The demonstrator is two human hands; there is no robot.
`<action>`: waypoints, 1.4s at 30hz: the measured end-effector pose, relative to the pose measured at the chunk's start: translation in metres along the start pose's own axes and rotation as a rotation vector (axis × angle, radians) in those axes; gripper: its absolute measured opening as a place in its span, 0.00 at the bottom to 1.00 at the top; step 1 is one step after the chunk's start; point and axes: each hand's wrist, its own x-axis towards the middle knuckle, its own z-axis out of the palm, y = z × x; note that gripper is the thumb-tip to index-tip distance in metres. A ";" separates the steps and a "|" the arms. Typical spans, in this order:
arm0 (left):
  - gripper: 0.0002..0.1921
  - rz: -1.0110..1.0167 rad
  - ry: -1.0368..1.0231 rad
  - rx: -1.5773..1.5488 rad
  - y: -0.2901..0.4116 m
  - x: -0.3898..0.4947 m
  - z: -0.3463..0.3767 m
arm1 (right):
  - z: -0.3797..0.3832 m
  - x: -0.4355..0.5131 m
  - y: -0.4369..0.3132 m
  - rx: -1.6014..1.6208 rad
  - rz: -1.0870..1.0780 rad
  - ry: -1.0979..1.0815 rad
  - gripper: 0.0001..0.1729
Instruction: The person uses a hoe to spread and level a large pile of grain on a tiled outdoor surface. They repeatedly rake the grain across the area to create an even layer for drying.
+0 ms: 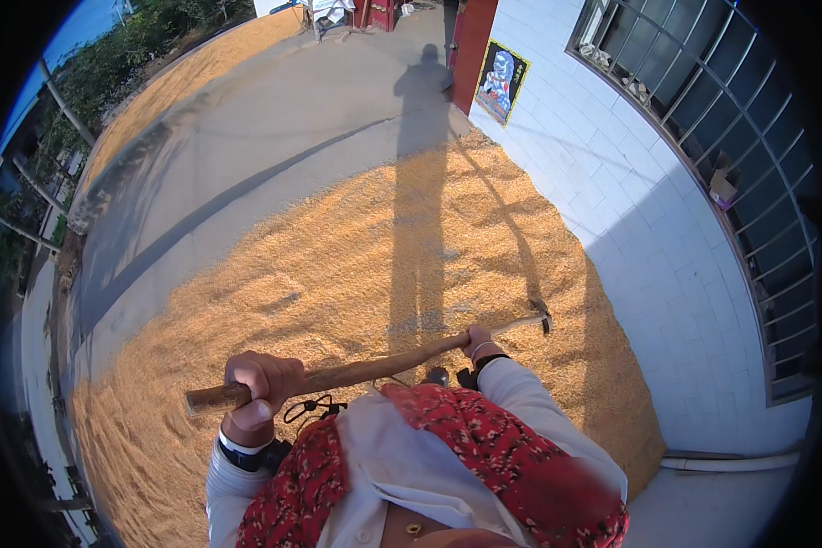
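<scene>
Across my body runs a long wooden handle [377,366], its butt end at the left and a dark metal rake or hoe head [546,319] at the right. My left hand [264,385] is wrapped around the handle close to the butt. Further along the shaft, my right hand [478,342] grips it, partly hidden behind the wrist and sleeve. The tool's head is at the spread of yellow grain [315,274], which looks like corn kernels. Its exact tool type and how deep it sits cannot be told. Shallow ridges and furrows mark the grain.
A white block wall [685,288] with a barred window [733,137] bounds the right side. Pipes [726,462] run along its foot. Ahead lies a concrete yard [281,116] with a dark red door [476,55]. Another strip of grain [178,82] edges the far left.
</scene>
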 end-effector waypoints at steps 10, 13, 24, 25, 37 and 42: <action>0.21 0.121 0.277 0.024 -0.010 0.031 -0.002 | -0.007 0.010 -0.026 0.275 0.153 -0.031 0.13; 0.21 0.221 0.349 0.049 -0.005 0.038 0.004 | -0.014 0.021 -0.032 0.334 0.170 -0.040 0.13; 0.22 0.122 0.552 0.091 0.013 0.018 -0.025 | 0.013 -0.002 -0.025 0.208 0.164 0.188 0.08; 0.22 0.111 0.529 0.060 0.012 0.015 -0.029 | 0.015 -0.004 -0.031 0.227 0.179 0.195 0.07; 0.18 -0.144 0.321 0.079 -0.210 0.080 -0.006 | -0.046 0.123 -0.257 0.265 -0.216 0.122 0.07; 0.15 -0.225 -0.043 0.150 -0.276 0.118 0.034 | -0.028 0.059 -0.257 0.180 -0.171 0.096 0.12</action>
